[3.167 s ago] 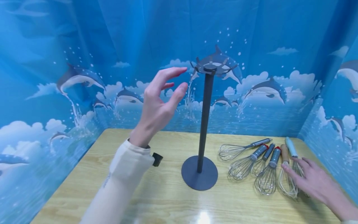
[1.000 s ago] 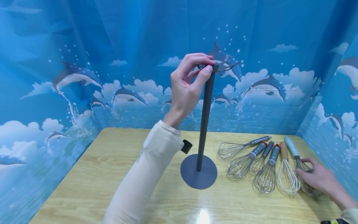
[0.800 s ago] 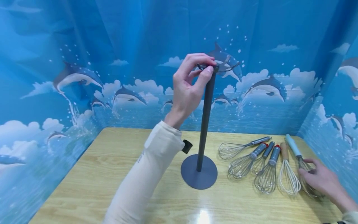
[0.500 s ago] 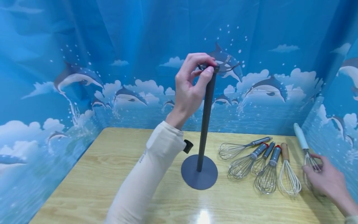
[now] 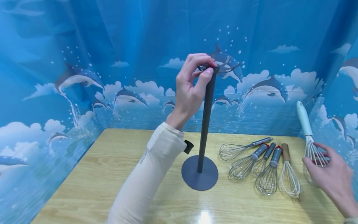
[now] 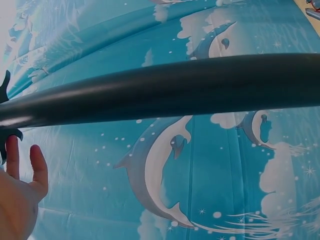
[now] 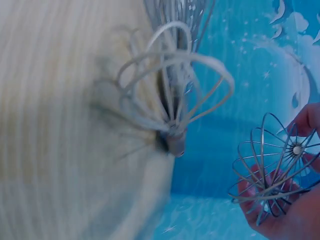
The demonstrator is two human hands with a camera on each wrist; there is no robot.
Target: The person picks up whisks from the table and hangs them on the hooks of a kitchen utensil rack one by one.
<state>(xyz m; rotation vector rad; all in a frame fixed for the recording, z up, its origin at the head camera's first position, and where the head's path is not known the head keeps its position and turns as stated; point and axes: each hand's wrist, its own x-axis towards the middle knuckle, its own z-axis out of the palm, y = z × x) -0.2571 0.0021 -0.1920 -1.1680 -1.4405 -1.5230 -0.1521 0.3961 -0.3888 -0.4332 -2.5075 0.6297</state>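
The left hand (image 5: 193, 87) pinches the hook ring at the top of the dark stand (image 5: 205, 118), in the middle of the picture. The right hand (image 5: 330, 174), low on the right, grips the wires of the blue-handled whisk (image 5: 306, 130), lifted off the desk (image 5: 84, 186). No whisk hangs yet. Five whisks (image 5: 260, 165) lie waiting.

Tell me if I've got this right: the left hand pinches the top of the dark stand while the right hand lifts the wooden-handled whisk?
Not quite. In the head view the right hand lifts the pale blue-handled whisk; the wooden-handled whisk lies on the table. The left hand does pinch the stand top.
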